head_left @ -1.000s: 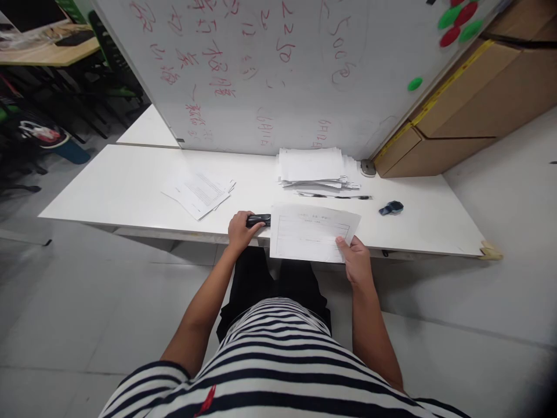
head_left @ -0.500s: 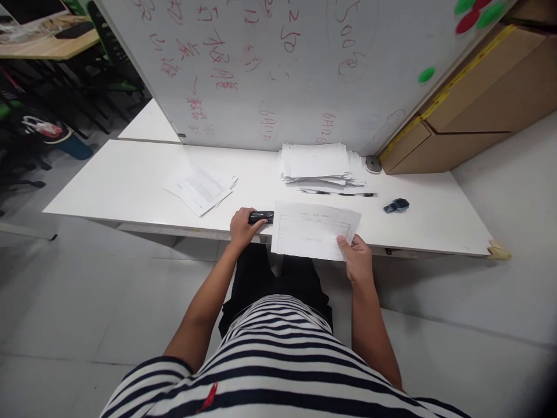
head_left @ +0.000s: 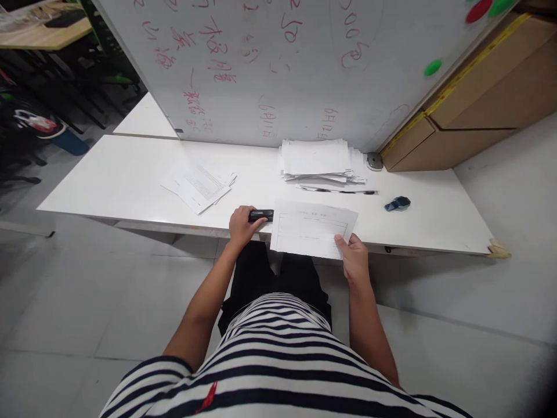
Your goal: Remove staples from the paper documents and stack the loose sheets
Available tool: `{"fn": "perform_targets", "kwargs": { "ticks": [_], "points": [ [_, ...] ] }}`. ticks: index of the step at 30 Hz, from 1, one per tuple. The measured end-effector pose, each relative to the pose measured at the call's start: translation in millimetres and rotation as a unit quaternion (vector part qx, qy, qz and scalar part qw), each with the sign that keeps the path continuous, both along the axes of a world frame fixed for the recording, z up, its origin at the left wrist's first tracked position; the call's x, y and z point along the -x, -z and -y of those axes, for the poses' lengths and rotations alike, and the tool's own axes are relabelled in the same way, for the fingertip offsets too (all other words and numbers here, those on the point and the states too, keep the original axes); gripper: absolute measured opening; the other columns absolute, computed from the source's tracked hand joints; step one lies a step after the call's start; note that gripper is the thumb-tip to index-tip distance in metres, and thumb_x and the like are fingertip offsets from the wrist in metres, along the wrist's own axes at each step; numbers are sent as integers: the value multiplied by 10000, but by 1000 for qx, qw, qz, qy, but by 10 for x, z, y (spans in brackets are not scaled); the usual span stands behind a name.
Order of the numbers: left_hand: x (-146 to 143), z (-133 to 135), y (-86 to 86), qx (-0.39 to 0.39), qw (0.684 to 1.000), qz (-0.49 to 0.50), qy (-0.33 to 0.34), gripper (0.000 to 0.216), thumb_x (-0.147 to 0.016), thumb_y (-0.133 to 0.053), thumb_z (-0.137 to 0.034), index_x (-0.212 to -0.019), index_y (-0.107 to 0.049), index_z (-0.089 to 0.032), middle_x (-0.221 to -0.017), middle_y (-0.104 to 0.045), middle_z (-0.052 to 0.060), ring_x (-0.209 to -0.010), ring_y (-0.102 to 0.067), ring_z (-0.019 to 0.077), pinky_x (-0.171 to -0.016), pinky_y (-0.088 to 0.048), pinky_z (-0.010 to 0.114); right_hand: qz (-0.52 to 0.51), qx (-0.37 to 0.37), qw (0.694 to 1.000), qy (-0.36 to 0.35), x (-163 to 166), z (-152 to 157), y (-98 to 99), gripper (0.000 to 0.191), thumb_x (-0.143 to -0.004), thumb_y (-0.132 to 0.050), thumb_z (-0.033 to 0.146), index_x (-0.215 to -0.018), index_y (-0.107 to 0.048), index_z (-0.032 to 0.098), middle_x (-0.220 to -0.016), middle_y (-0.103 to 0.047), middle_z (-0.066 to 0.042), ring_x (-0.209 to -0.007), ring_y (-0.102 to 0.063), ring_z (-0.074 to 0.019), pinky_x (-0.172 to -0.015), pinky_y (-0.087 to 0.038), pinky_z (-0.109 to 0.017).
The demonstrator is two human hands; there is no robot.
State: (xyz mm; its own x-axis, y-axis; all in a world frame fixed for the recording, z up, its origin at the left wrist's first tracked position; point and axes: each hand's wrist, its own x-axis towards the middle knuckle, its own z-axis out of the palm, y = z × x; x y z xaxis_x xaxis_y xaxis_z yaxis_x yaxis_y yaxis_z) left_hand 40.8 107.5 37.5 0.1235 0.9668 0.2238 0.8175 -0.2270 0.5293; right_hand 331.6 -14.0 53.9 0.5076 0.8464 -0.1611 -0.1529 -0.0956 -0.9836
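Observation:
Near the front edge of the white desk, my left hand [head_left: 242, 225] is closed around a black stapler [head_left: 261, 215]. The left edge of some printed paper [head_left: 311, 229] meets the stapler's end; whether it lies between the jaws I cannot tell. My right hand [head_left: 354, 255] pinches that paper at its lower right corner, thumb on top and fingers beneath. How many sheets it holds is unclear. Beyond the paper lies a tall stack of paper [head_left: 315, 158], and a smaller spread of printed sheets [head_left: 198, 187] rests to the left.
A thin black-and-clear pen-like item [head_left: 339, 190] lies before the stack. A dark watch-like object [head_left: 397, 203] is to its right. A whiteboard [head_left: 304, 75] stands along the desk's [head_left: 130, 180] back, with cardboard boxes [head_left: 474, 128] at the right and a small grey device [head_left: 375, 161] beside them.
The paper in my right hand has shifted slightly left, its left edge staying at the stapler. My left hand keeps its hold on the stapler. The camera view has moved a little.

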Motion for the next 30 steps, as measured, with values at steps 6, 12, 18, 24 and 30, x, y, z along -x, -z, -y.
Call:
{"fn": "perform_targets", "kwargs": {
  "ticks": [6,12,18,24,30],
  "points": [
    [-23,-11,78,-25,1000,-7,-15,398,-806,-615,-549,-1045,-572,-234,-1035,-629,74,-993,-554,251,-844,-415,357,17,-3,1000,-21,-68,-220,11,396,-709,-748,434,-1012,-688,186,-1057,-725,-66,-988,-658,-241,-931,-493,-424],
    [-43,-23,150,-40,999,-21,-26,430,-813,-586,-582,-1049,-576,-223,-1038,-625,93,-986,-556,254,-861,-408,357,76,-49,991,-102,-344,-1263,-236,470,-697,-738,451,-1042,-667,141,-1012,-729,-94,-898,-677,-229,-871,-494,-389],
    [-34,-31,218,-122,992,-17,-15,448,-812,-575,-598,-1017,-587,-201,-947,-630,90,-909,-568,233,-788,-426,340,251,1,966,-54,-587,-2502,-468,436,-751,-675,387,-1117,-615,157,-1128,-660,-132,-998,-618,-278,-921,-458,-461],
    [-17,-19,229,-161,987,-20,-12,413,-817,-581,-581,-982,-588,-202,-911,-631,78,-854,-571,220,-731,-436,332,479,34,876,46,-501,-2546,-374,751,-836,-604,359,-1449,-258,97,-1461,-320,-242,-1320,-299,-333,-1068,-268,-534],
    [2,-38,256,-148,989,-12,-13,414,-815,-593,-564,-1008,-593,-198,-917,-633,92,-877,-574,240,-758,-443,355,546,-20,837,-21,-212,-1689,113,641,-833,-569,407,-1403,-362,198,-1530,-236,-154,-1410,-171,-346,-1104,-222,-570]
  ]
}}
